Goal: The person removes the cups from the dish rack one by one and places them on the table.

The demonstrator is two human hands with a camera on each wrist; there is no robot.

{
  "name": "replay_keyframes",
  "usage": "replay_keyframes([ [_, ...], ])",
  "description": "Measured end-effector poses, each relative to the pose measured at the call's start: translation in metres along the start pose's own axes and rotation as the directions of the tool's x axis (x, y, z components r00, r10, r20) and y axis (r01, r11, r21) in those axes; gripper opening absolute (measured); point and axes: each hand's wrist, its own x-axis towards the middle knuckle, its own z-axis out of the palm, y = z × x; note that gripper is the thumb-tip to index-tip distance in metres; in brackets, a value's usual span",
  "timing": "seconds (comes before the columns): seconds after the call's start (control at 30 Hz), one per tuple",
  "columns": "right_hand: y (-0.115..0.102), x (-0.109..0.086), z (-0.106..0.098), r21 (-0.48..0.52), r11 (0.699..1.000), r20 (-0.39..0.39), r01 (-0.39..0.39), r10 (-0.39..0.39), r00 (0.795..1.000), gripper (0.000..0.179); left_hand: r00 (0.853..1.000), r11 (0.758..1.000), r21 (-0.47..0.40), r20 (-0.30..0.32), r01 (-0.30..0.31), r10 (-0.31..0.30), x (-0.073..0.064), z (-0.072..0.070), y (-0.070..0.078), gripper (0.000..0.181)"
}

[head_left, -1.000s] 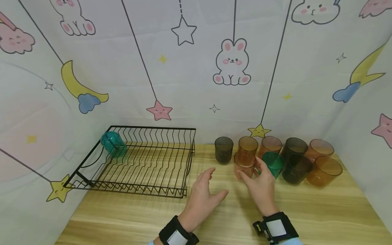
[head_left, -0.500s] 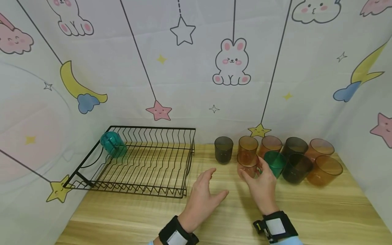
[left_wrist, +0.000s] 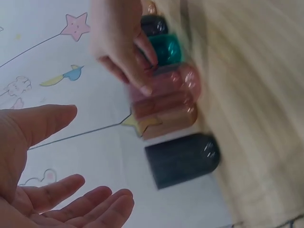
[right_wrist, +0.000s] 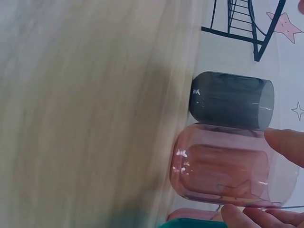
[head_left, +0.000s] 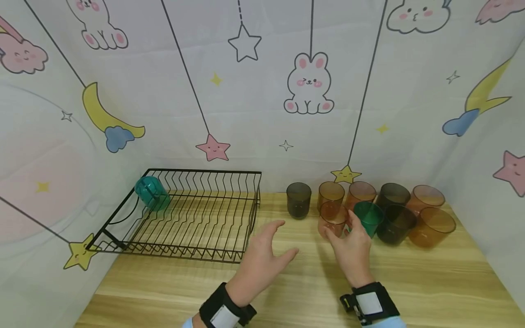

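Observation:
My right hand (head_left: pixel 353 249) pinches a translucent pink cup (head_left: pixel 331 222) between thumb and fingers, at the front left of a group of cups. It is upright, mouth up. Just behind it stands an amber cup (head_left: pixel 330 193), partly hidden by it. A green cup (head_left: pixel 369 218) stands right beside the right fingers. To the left a dark grey cup (head_left: pixel 298 200) stands apart from the group; in the right wrist view, the pink cup (right_wrist: pixel 218 138) overlaps its edge. My left hand (head_left: pixel 259 260) hovers over the table with fingers spread, holding nothing, near the rack's front right corner.
A black wire dish rack (head_left: pixel 197 259) stands on the left, with a teal cup (head_left: pixel 151 193) tilted in its back left corner. More cups, among them dark ones (head_left: pixel 395 225) and a large amber one (head_left: pixel 432 228), stand at the right. A patterned cloth (head_left: pixel 262 114) hangs behind.
The right hand has shifted the pink cup slightly to the right and back, so it now covers more of the amber cup. My left hand has drifted a little left.

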Motion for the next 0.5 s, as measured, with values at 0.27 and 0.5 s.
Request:
replay_keyframes([
  [0.27, -0.012, 0.001, -0.015, 0.05, 0.998, -0.007, 0.041, -0.041, 0.999, 0.078, 0.989, 0.989, 0.121, -0.114, -0.081, 0.095, 0.021, -0.055, -0.004, 0.056],
  [0.5, -0.028, 0.0, -0.034, 0.046, 0.987, -0.07, 0.152, -0.149, 0.986, 0.068, 0.961, 0.973, 0.228, -0.261, -0.033, 0.094, 0.042, -0.113, -0.026, 0.063],
])
